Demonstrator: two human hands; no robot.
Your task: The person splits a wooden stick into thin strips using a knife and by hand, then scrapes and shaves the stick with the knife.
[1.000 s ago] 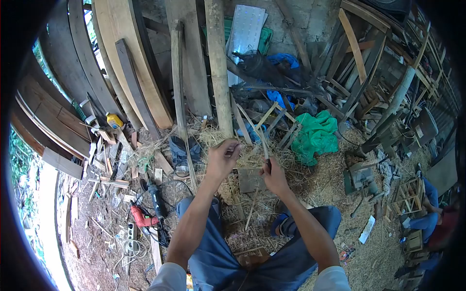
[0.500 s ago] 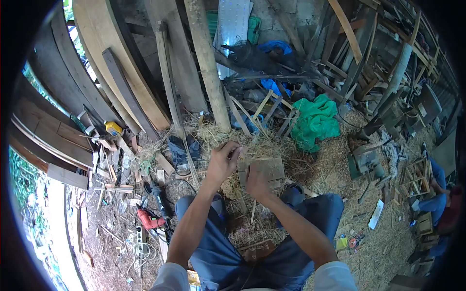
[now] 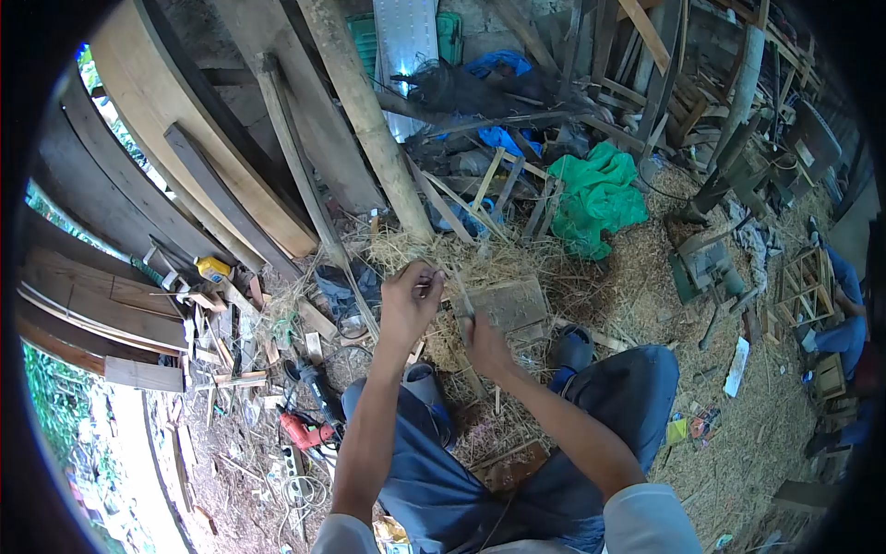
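Observation:
My left hand (image 3: 409,307) is raised above the straw, its thumb and fingers curled together in a pinch. Whatever sits in that pinch is too small to make out. Lower and to the right, my right hand (image 3: 486,347) is closed in a fist around the lower end of a thin, pale, blade-like piece (image 3: 467,303), which points up and away from me. The fist hides the rest of it. Just beyond the right hand lies a flat wooden block (image 3: 510,305) among the straw. The two hands are close together but apart.
A red power drill (image 3: 305,432) and cables lie at left. Straw (image 3: 480,265) covers the ground ahead, with a green sheet (image 3: 598,198) beyond. Planks and a wooden pole (image 3: 369,120) lean at the back. Another person (image 3: 840,342) sits at far right.
My head view has shifted and turned slightly. The left hand's fingers have curled a little differently, and the pale piece in my right hand shows more clearly.

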